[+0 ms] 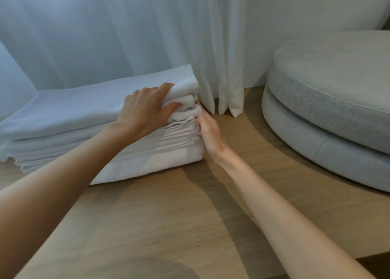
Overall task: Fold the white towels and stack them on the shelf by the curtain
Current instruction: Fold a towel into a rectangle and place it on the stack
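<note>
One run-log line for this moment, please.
left hand: grips top towel corner | right hand: fingers against stack end, grip unclear | towel stack: on wooden shelf, beside curtain

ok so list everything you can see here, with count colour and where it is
towel stack: one pile of folded layers, exact number unclear, white, left of centre on the shelf against the curtain
curtain: one, white, across the back, its hem reaching the shelf right of the stack
wooden shelf: one, light brown, foreground, under everything
round pouffe: one, pale grey, two tiers, right side on the wood
left hand: one, grips the stack's top near-right corner, thumb on its side
right hand: one, fingertips in among the layers at the stack's right corner
</note>
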